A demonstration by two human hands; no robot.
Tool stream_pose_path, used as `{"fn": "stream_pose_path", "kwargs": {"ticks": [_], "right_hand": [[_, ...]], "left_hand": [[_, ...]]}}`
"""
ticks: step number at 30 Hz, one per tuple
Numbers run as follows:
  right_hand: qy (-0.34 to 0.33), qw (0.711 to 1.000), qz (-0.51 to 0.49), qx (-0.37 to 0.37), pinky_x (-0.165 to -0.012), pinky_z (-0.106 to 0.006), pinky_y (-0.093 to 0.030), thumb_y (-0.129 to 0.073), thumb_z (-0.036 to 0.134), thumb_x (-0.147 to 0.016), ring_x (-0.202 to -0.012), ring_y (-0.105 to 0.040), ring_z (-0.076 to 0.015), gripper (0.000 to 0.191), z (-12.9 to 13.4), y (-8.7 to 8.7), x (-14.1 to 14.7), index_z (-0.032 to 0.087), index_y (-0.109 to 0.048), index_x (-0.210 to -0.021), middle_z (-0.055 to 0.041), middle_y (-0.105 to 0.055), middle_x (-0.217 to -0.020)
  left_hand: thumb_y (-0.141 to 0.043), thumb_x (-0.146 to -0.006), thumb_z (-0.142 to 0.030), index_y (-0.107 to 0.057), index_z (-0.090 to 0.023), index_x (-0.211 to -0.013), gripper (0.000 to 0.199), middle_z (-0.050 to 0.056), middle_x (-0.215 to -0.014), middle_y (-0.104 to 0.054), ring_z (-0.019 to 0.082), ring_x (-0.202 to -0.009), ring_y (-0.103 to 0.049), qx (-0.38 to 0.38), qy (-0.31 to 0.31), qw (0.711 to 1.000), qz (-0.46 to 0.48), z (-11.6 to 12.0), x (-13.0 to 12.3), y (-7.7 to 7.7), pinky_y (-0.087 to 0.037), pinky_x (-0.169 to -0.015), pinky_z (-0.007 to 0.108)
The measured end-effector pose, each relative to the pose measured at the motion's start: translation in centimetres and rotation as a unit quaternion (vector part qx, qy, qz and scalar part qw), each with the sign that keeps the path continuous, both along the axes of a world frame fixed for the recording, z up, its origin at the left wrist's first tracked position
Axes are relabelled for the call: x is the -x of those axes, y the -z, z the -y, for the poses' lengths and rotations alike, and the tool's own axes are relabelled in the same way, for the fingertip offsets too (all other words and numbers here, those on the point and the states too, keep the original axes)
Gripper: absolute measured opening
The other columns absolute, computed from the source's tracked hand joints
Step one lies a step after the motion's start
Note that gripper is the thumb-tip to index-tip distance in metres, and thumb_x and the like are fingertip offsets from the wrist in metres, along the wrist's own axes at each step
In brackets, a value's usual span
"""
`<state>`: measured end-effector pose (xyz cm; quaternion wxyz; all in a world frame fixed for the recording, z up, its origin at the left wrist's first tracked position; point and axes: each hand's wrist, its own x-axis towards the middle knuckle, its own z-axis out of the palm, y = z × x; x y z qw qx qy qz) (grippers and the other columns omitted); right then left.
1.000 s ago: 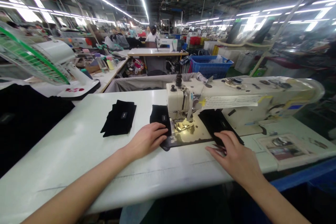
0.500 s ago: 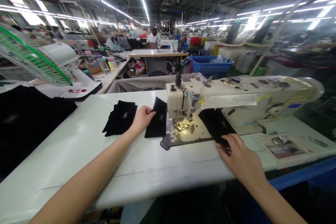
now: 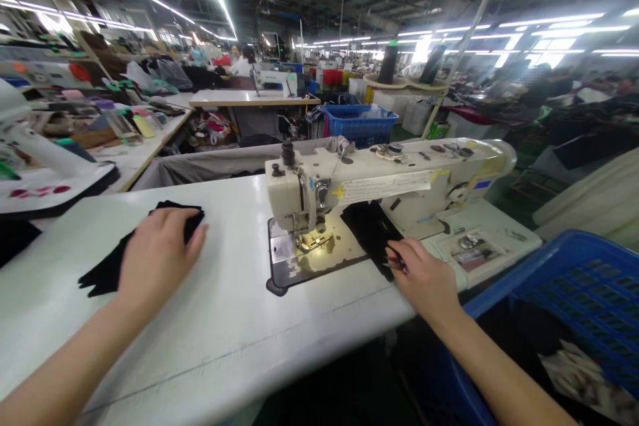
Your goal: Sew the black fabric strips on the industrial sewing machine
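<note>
My left hand (image 3: 157,253) lies over a small stack of black fabric pieces (image 3: 107,269) on the left of the white sewing table (image 3: 219,319). Its fingers are stretched out and the thumb stands apart; the hand hides the middle of the stack. My right hand (image 3: 424,279) pinches the near end of black fabric pieces (image 3: 367,229) that lie right of the needle, under the arm of the sewing machine (image 3: 349,176). Something small and dark, mostly hidden, also shows between the right fingers. Beneath the presser foot (image 3: 314,239), the metal plate is lit yellow.
A blue basket (image 3: 564,266) with cloth stands at the right by my forearm. Behind the machine are a grey cloth-lined bin (image 3: 210,163) and another blue basket (image 3: 359,120). A white fan base (image 3: 50,190) stands at the left. Other sewing stations and people are farther back.
My left hand has moved left from beside the needle to the stack, and the piece it pinched is gone from there. The right hand still grips its fabric. The view has turned right.
</note>
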<state>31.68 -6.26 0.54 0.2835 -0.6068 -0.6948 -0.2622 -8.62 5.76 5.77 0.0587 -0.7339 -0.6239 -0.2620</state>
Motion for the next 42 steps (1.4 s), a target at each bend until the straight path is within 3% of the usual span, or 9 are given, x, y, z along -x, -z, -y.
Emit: {"fn": "stream_pose_path", "kwargs": {"ticks": [3, 6, 9, 12, 15, 20, 26, 33, 42], "right_hand": [[-0.054, 0.996, 0.036, -0.063, -0.057, -0.026, -0.038, -0.056, 0.021, -0.100, -0.062, -0.060, -0.0108, 0.016, 0.6, -1.4, 0.4, 0.014, -0.068, -0.105, -0.0040, -0.071, -0.088], [-0.131, 0.987, 0.078, -0.058, -0.061, -0.028, -0.038, -0.055, 0.013, -0.098, -0.068, -0.061, -0.0135, 0.020, 2.3, -2.3, 1.5, 0.011, -0.065, -0.116, -0.0053, -0.071, -0.089], [-0.185, 0.976, 0.113, -0.026, -0.060, -0.031, -0.037, -0.045, 0.011, -0.101, -0.068, -0.061, -0.0157, 0.027, 4.3, -2.4, 2.9, 0.009, -0.062, -0.122, -0.0071, -0.072, -0.092], [-0.231, 0.964, 0.132, 0.006, -0.058, -0.032, -0.037, -0.031, 0.012, -0.104, -0.067, -0.061, -0.0166, 0.036, 5.7, -2.0, 4.0, 0.009, -0.063, -0.120, -0.0073, -0.072, -0.092], [-0.255, 0.959, 0.121, 0.020, -0.056, -0.031, -0.039, -0.030, 0.014, -0.105, -0.065, -0.061, -0.0152, 0.036, 6.3, -1.2, 4.3, 0.010, -0.064, -0.116, -0.0062, -0.072, -0.089], [-0.175, 0.969, -0.163, -0.057, -0.055, -0.026, -0.048, -0.069, 0.039, -0.090, -0.061, -0.058, -0.0130, 0.027, 6.2, 0.4, 2.1, 0.018, -0.060, -0.104, -0.0072, -0.066, -0.094], [-0.055, 0.785, -0.569, 0.237, -0.049, -0.023, -0.041, -0.067, 0.053, -0.083, -0.053, -0.047, -0.0122, 0.035, 5.8, -0.9, 1.1, 0.019, -0.062, -0.089, 0.0028, -0.052, -0.067], [-0.127, 0.744, -0.505, 0.418, -0.057, -0.025, -0.033, -0.062, 0.050, -0.080, -0.062, -0.038, -0.0129, 0.035, 6.9, -2.3, 3.0, 0.020, -0.051, -0.066, 0.0037, -0.038, -0.064], [-0.177, 0.644, -0.520, 0.532, -0.057, -0.025, -0.029, -0.063, 0.046, -0.078, -0.062, -0.032, -0.0117, 0.036, 6.5, -0.1, 7.2, 0.021, -0.041, -0.065, 0.0057, -0.032, -0.064]], "left_hand": [[-0.048, -0.085, -0.072, -0.067, -0.017, -0.092, 0.058, 0.010, -0.091, -0.070, 0.029, -0.087, -0.065, 0.340, 0.182, 0.899, 0.205, 4.9, -6.7, 0.2, -0.053, -0.082, 0.043], [-0.052, -0.086, -0.072, -0.064, -0.014, -0.116, 0.066, 0.014, -0.108, -0.072, 0.028, -0.098, -0.069, 0.619, 0.266, 0.587, 0.449, 8.5, -11.9, 1.7, -0.055, -0.084, 0.039], [-0.059, -0.087, -0.067, -0.066, -0.010, -0.109, 0.062, 0.014, -0.104, -0.072, 0.022, -0.095, -0.070, 0.675, 0.244, 0.387, 0.580, 10.1, -15.7, 3.4, -0.054, -0.083, 0.030], [-0.064, -0.091, -0.052, -0.068, -0.011, -0.099, 0.042, 0.010, -0.093, -0.072, 0.016, -0.082, -0.070, 0.609, 0.218, 0.317, 0.694, 10.0, -18.6, 4.3, -0.054, -0.076, 0.023], [-0.073, -0.086, -0.024, -0.067, -0.012, -0.093, 0.015, 0.005, -0.085, -0.071, 0.012, -0.072, -0.066, 0.506, 0.206, 0.347, 0.762, 9.7, -20.6, 4.4, -0.053, -0.071, 0.020], [-0.079, -0.077, -0.012, -0.067, -0.016, -0.107, 0.033, 0.007, -0.100, -0.071, 0.015, -0.082, -0.067, 0.452, 0.269, 0.402, 0.750, 10.1, -21.1, 3.8, -0.055, -0.074, 0.023], [-0.080, -0.078, -0.016, -0.069, -0.016, -0.109, 0.033, 0.008, -0.102, -0.072, 0.017, -0.090, -0.068, 0.460, 0.294, 0.416, 0.727, 10.7, -20.7, 3.6, -0.054, -0.083, 0.026], [-0.083, -0.075, -0.034, -0.070, -0.014, -0.111, 0.043, 0.011, -0.108, -0.073, 0.022, -0.091, -0.070, 0.512, 0.251, 0.400, 0.718, 9.4, -17.6, 3.6, -0.056, -0.081, 0.032], [-0.092, -0.060, -0.038, -0.075, -0.015, -0.083, 0.036, 0.004, -0.081, -0.074, 0.015, -0.073, -0.065, 0.490, 0.185, 0.667, 0.530, 5.4, -9.8, 1.6, -0.048, -0.072, 0.024]]}}
